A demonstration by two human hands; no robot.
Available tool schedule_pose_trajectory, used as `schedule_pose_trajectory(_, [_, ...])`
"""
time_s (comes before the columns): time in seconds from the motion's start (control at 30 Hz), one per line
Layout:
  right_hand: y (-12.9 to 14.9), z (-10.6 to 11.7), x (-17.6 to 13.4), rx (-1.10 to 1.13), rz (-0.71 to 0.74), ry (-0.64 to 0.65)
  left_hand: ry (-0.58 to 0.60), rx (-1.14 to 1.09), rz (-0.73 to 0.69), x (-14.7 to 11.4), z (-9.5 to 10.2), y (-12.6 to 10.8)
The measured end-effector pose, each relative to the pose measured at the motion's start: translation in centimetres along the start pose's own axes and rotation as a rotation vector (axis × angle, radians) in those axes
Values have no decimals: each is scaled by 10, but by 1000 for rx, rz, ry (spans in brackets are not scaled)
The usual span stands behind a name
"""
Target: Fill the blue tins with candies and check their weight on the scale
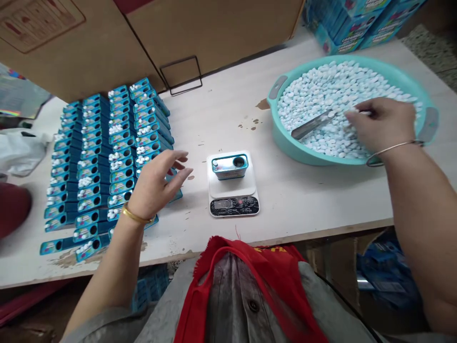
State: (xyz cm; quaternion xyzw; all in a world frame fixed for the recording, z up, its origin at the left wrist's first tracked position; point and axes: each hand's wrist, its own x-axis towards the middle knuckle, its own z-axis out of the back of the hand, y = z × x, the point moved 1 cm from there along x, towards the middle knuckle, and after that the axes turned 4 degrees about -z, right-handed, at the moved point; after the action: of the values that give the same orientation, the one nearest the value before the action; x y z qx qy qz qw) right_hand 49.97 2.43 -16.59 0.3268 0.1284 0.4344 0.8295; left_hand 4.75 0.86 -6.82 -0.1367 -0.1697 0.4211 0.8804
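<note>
Right hand (pixel 389 123), pinched on white tablets (pixel 366 113) over teal basin (pixel 303 153), may drop some if slack; left hand (pixel 153 183), fingers apart, may bump adjacent blue boxes (pixel 122 186).

Room is lying behind the white rectangular scale (pixel 233 189), pale tabletop (pixel 228 112) running back until a brown cardboard box (pixel 221 38) is barring the way; rightward, a lane is ending at the turquoise plastic tub (pixel 298 148)! Left of the scale, the left hand (pixel 153 183) and blue oblong tins (pixel 120 176) are blocking.

two hands (pixel 153 183) (pixel 387 125), one scale (pixel 233 189), one basin (pixel 310 154)
</note>
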Motion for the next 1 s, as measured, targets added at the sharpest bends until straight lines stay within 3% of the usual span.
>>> schedule_pose_trajectory(0.07, [-4,6,7,360,-193,32,-11,-38,44,-12,-4,4])
schedule_pose_trajectory(0.17, [-12,17,18,708,-348,261,-7,-94,74,-23,-13,5])
schedule_pose_trajectory(0.3, [-23,27,22,759,-311,324,-17,-149,54,-25,-23,3])
schedule_pose_trajectory(0.47, [-16,16,10,622,-294,223,-100,-84,-113,-13,-34,-6])
schedule_pose_trajectory(0.6, [23,14,-15,764,-364,189,-160,96,-203,-8,-44,-15])
schedule_pose_trajectory(0.8, [108,16,-76,862,-264,610,-151,199,-189,-7,-68,-31])
schedule_pose_trajectory(0.9, [139,1,-99,800,-126,780,-140,117,-229,-3,-77,-40])
schedule_pose_trajectory(1.0, [156,-20,-113,694,50,855,-176,58,-226,0,-79,-42])
